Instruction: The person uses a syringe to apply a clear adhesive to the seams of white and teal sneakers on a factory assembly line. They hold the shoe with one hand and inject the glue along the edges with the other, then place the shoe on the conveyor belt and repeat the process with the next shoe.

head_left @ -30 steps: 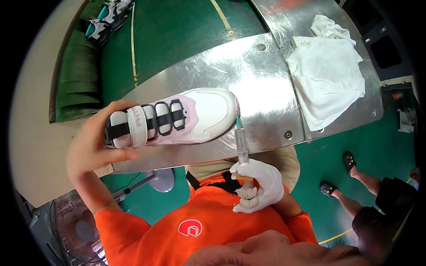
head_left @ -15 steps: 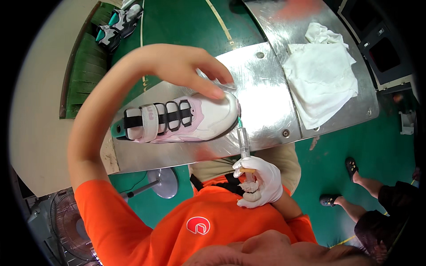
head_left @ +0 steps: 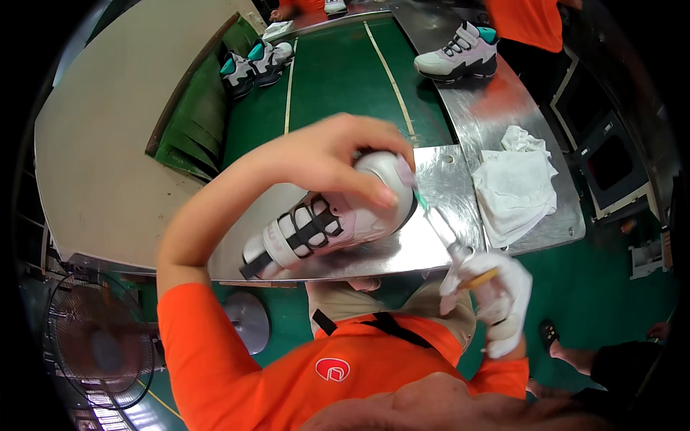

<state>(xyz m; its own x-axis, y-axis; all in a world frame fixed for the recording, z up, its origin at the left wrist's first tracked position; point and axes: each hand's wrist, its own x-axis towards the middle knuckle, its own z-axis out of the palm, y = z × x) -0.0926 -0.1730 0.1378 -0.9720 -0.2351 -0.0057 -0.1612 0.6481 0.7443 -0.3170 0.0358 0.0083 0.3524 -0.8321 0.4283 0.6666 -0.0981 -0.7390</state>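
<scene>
**Hand and Workpiece Positions: Shoe and Syringe at the Steel Bench**

We locate the workpiece, a white and pale-pink high-top shoe with black lacing and a white strap (head_left: 305, 233), over the near part of the brushed-steel bench (head_left: 440, 176). Its toe points up and to the right; its collar end lies toward the lower left. We cannot tell whether the whole sole rests on the metal.

We note the bare left hand (head_left: 357, 159) reaching across the shoe from above. It is curled over the toe and grips it, thumb on the upper.

We note the white-gloved right hand (head_left: 505, 296) closed around a clear plastic syringe with a green tip (head_left: 443, 231). The tip points at the toe edge; we cannot confirm contact.

To the right of the shoe, we find a folded white cloth (head_left: 514, 197) on the steel. Beyond the bench runs a flat green belt with pale lines (head_left: 341, 90). At its far right stands a second white and pink shoe with a teal lining (head_left: 458, 59).
</scene>
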